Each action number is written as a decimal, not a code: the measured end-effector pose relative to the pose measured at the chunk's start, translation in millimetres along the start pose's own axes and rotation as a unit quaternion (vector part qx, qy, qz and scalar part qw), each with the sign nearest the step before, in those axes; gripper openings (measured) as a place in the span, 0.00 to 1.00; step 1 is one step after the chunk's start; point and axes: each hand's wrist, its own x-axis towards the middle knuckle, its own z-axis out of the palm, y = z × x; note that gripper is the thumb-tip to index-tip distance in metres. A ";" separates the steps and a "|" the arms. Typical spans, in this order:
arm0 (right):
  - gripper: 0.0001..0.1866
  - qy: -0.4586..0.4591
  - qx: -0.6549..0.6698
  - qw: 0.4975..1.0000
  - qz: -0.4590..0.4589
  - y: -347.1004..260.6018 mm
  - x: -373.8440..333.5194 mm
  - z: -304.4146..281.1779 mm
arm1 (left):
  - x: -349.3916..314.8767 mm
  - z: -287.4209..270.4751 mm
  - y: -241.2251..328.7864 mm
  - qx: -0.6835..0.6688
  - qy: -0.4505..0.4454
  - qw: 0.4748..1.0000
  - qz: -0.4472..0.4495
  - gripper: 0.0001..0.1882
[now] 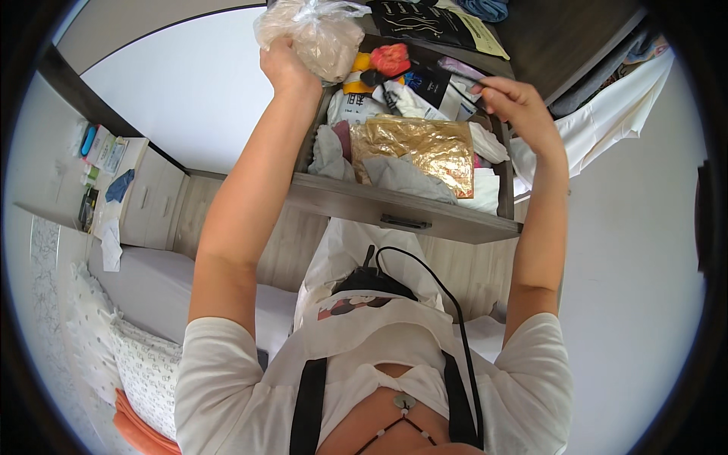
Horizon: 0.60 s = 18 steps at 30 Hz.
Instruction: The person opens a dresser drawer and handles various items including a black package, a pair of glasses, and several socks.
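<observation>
A drawer (334, 184) stands pulled out in front of me, packed with cloths and packages. Over its far left corner, my left hand (290, 67) is closed on a knotted clear plastic bag (322, 38) with pale contents. My right hand (522, 106), above the drawer's right side, pinches a thin black strip (462, 74). That strip runs left toward a red flower-shaped piece (390, 59); whether they are joined I cannot tell. Beneath lie a yellow item (356, 80), a white package (413, 102), a gold foil package (425, 144) and a grey cloth (406, 178).
Behind the drawer, a black and pale yellow package (440, 26) lies on a shelf. White cloth (607, 121) hangs at the right. A large white panel (189, 83) stands at the left, near a pale cabinet (152, 205) and a bed (159, 280).
</observation>
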 end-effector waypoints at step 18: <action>0.11 0.255 0.254 0.922 -0.142 -17.6 -26.8 -47.5 | 5.9 -6.9 -22.0 0.253 -0.127 0.958 -0.035 0.19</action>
